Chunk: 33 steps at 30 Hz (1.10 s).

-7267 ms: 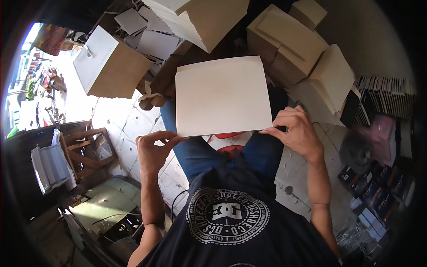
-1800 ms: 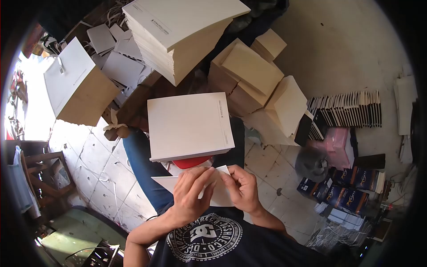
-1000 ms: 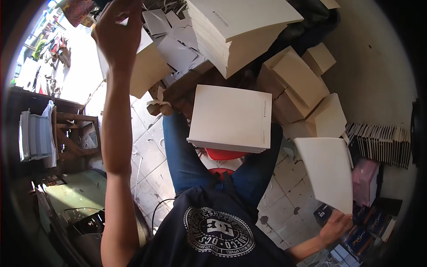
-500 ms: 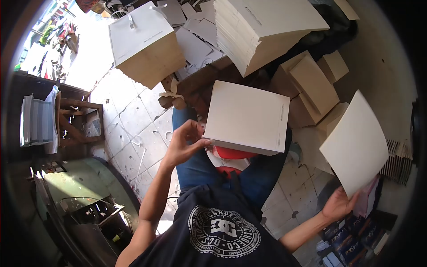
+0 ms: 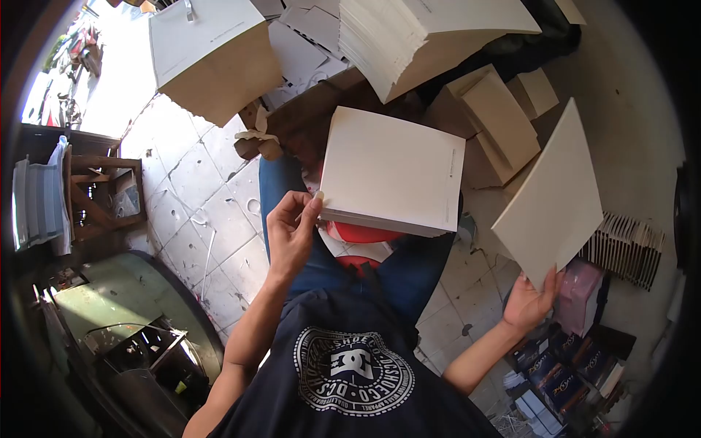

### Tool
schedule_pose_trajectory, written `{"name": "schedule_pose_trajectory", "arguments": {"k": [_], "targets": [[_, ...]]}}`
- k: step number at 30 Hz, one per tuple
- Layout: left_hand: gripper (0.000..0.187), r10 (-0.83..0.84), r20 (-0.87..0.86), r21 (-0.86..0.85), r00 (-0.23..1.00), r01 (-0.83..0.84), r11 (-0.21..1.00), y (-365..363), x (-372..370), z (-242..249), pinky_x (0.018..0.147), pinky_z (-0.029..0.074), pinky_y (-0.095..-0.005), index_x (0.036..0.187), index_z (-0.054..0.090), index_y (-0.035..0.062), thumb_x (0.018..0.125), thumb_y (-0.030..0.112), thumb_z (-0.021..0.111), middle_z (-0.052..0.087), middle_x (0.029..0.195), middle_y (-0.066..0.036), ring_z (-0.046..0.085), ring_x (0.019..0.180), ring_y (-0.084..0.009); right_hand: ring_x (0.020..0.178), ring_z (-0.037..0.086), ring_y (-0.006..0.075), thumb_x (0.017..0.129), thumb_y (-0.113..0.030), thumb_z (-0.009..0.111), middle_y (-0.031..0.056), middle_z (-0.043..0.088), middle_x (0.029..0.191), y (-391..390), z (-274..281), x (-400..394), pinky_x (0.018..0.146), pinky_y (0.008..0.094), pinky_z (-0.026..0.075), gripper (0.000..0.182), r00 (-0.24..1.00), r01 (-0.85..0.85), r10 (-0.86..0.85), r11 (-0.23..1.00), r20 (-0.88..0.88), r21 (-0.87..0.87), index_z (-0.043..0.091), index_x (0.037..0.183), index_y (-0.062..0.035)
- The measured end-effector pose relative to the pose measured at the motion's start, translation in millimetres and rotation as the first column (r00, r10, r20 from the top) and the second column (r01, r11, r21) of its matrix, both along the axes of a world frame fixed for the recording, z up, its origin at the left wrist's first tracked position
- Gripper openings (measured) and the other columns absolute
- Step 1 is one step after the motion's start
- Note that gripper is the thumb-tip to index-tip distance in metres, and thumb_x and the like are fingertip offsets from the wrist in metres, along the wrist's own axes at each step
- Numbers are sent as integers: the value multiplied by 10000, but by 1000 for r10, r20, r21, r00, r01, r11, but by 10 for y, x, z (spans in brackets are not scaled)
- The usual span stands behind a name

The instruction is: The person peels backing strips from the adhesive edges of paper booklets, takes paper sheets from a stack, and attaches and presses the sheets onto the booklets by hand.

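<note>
Left hand (image 5: pixel 293 232): pinching near-left corner of paper stack (image 5: pixel 391 168), apparently steadying it. Right hand (image 5: pixel 529 304): pinching pale sheet (image 5: pixel 556 197) by its lower end, clear of the stack.

paper stack (image 5: pixel 391 171): squared, flat, between knees | blank sheet (image 5: pixel 555 197): raised, tilted

Person wears dark navy tee (image 5: pixel 314 409) w/ round white "DC" logo print (image 5: pixel 353 371) at 6 o'clock, plus blue jeans (image 5: pixel 412 274); forearms bare, no gloves.
</note>
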<state>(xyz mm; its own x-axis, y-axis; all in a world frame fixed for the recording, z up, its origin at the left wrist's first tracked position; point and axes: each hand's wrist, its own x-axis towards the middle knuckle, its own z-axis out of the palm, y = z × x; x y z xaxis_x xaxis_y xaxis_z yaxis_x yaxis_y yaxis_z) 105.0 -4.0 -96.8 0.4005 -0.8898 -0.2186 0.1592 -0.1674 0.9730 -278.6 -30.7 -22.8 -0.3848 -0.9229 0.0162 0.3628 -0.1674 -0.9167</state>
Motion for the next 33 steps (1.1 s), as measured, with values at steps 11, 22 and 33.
{"name": "schedule_pose_trajectory", "arguments": {"k": [11,22,33], "targets": [[347,470,-499,220,728,-418,882,252,-53,-739,520,362,-247,746,538,100,1005,325,593,448,609,38,423,538,-74,1197,537,222,974,-95,571,109,629,1227,-33,-228,540,1024,393,408,441,971,-234,237,967,-12,105,428,1380,-1],[194,59,586,-37,808,-46,998,362,797,96,563,426,-257,874,696,0,973,148,620,651,709,-52,555,597,-113,1072,622,132,978,-34,570,157,681,1161,-350,-680,1172,981,269,443,427,919,-315,358,918,-166,239,451,1365,104],[140,-138,660,-67,739,241,968,-75,318,248,633,534,-243,846,772,46,734,89,844,742,805,-51,690,679,-131,1063,625,129,973,-48,587,154,691,1149,-509,-666,1182,962,264,447,414,893,-359,410,899,-189,253,479,1344,102]]}}
